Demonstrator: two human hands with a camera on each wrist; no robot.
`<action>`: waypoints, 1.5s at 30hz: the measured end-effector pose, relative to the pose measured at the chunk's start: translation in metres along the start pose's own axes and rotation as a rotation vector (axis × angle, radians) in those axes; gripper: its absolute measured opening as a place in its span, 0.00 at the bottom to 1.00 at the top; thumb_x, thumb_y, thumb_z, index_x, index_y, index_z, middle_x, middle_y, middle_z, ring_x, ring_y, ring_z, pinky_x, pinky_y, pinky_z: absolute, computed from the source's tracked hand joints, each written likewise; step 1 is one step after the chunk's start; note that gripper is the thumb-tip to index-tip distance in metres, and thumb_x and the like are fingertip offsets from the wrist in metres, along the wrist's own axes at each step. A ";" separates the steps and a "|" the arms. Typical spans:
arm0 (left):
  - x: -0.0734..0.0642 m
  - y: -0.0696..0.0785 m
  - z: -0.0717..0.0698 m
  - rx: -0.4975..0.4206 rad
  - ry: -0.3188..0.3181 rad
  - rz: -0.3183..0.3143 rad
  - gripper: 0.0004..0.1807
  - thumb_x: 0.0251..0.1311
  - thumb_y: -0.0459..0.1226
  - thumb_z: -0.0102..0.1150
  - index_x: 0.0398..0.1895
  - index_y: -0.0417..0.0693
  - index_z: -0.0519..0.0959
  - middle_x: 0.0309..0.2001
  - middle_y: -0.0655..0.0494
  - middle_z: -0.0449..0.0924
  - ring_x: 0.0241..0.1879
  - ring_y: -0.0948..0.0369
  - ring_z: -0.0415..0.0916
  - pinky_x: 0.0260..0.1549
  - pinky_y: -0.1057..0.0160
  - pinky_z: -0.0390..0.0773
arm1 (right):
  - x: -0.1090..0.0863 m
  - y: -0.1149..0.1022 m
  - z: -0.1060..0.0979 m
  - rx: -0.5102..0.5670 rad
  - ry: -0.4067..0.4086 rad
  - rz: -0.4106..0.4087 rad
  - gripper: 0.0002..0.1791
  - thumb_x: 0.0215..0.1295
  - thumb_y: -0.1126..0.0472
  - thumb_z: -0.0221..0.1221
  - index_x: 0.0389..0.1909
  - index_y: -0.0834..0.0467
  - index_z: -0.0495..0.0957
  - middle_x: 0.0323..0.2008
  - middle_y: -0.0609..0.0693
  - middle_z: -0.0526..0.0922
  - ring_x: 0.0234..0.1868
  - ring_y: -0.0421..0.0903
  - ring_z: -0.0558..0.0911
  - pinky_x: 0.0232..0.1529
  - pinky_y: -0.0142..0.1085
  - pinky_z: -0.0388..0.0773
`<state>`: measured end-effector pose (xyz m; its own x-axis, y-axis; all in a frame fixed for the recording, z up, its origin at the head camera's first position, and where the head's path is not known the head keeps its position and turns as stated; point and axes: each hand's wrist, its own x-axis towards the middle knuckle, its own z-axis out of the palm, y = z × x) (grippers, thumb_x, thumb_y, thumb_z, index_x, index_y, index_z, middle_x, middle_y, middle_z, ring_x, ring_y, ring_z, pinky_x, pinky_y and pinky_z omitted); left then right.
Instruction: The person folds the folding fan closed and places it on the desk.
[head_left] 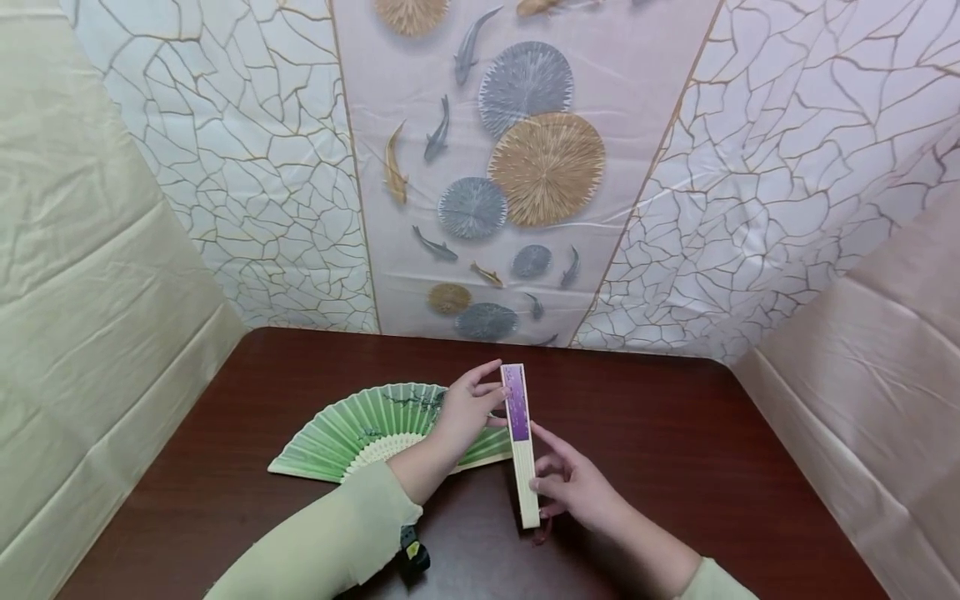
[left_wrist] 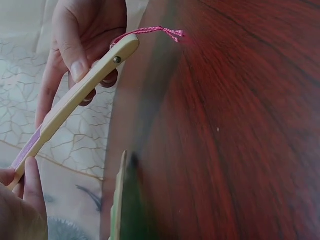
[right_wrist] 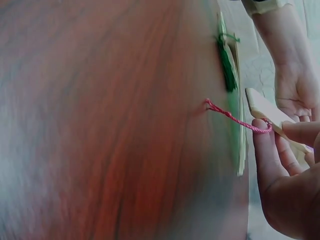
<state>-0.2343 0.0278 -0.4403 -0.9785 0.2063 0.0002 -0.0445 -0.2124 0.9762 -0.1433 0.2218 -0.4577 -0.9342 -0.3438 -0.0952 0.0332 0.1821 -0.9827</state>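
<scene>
A folded purple hand fan (head_left: 519,442) with pale ribs is held above the table between both hands. My left hand (head_left: 468,408) pinches its purple upper end from the left. Lower down, my right hand (head_left: 577,483) grips the pale ribs between thumb and fingers. From the fan's rivet end hangs a pink cord (left_wrist: 159,30), seen in both wrist views. A green folding fan (head_left: 352,425) lies spread on the table behind my left hand, which hides part of it. Its dark green tassel (right_wrist: 227,65) shows in the right wrist view.
The dark reddish wooden table (head_left: 660,433) carries both the hands' work and the green fan. Patterned cloth (head_left: 277,192) hangs along the back edge, with pale cloth at the left and right sides. A black strap (head_left: 414,550) is at my left sleeve.
</scene>
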 end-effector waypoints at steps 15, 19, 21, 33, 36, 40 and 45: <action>0.031 -0.038 0.048 0.198 -0.053 -0.063 0.36 0.61 0.27 0.63 0.73 0.51 0.67 0.43 0.47 0.83 0.34 0.53 0.85 0.27 0.57 0.86 | -0.008 0.013 -0.053 -0.027 0.011 0.113 0.45 0.65 0.71 0.60 0.79 0.55 0.48 0.40 0.58 0.78 0.39 0.50 0.83 0.30 0.49 0.85; 0.034 -0.044 0.057 0.320 -0.112 -0.101 0.41 0.59 0.29 0.66 0.76 0.54 0.62 0.39 0.52 0.82 0.33 0.54 0.83 0.22 0.59 0.84 | -0.011 0.015 -0.062 -0.041 0.017 0.136 0.45 0.64 0.71 0.59 0.78 0.57 0.48 0.39 0.58 0.78 0.38 0.50 0.82 0.29 0.47 0.85; 0.036 -0.047 0.060 0.397 -0.146 -0.133 0.44 0.59 0.31 0.68 0.77 0.57 0.59 0.35 0.55 0.81 0.30 0.56 0.82 0.19 0.61 0.82 | -0.013 0.016 -0.066 -0.051 0.030 0.153 0.45 0.64 0.72 0.59 0.78 0.58 0.48 0.38 0.58 0.78 0.38 0.49 0.81 0.29 0.47 0.85; 0.055 -0.061 0.077 0.763 -0.254 -0.268 0.48 0.56 0.41 0.73 0.78 0.58 0.57 0.20 0.54 0.81 0.16 0.59 0.75 0.11 0.62 0.72 | -0.019 0.015 -0.074 -0.087 0.062 0.251 0.45 0.60 0.72 0.59 0.77 0.61 0.50 0.35 0.57 0.79 0.34 0.48 0.79 0.27 0.46 0.84; 0.058 -0.059 0.079 0.829 -0.261 -0.281 0.46 0.55 0.43 0.73 0.77 0.59 0.60 0.21 0.56 0.81 0.16 0.60 0.76 0.11 0.61 0.70 | -0.019 0.012 -0.077 -0.103 0.055 0.270 0.45 0.59 0.73 0.59 0.77 0.61 0.51 0.34 0.56 0.79 0.33 0.48 0.79 0.27 0.45 0.84; 0.060 -0.055 0.082 0.878 -0.285 -0.298 0.44 0.56 0.42 0.72 0.75 0.58 0.62 0.21 0.57 0.81 0.16 0.60 0.78 0.11 0.61 0.70 | -0.019 0.011 -0.078 -0.133 0.046 0.274 0.44 0.59 0.73 0.59 0.76 0.63 0.51 0.33 0.56 0.80 0.32 0.48 0.80 0.28 0.45 0.84; 0.060 -0.049 0.085 0.889 -0.300 -0.328 0.44 0.57 0.42 0.71 0.76 0.56 0.61 0.22 0.56 0.81 0.17 0.61 0.79 0.12 0.61 0.70 | -0.017 0.011 -0.078 -0.175 0.044 0.272 0.44 0.60 0.73 0.60 0.76 0.65 0.51 0.31 0.56 0.80 0.30 0.49 0.81 0.27 0.45 0.84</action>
<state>-0.2737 0.1312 -0.4697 -0.8478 0.3859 -0.3638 -0.0163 0.6667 0.7452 -0.1546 0.3013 -0.4541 -0.9138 -0.2215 -0.3404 0.2261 0.4188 -0.8795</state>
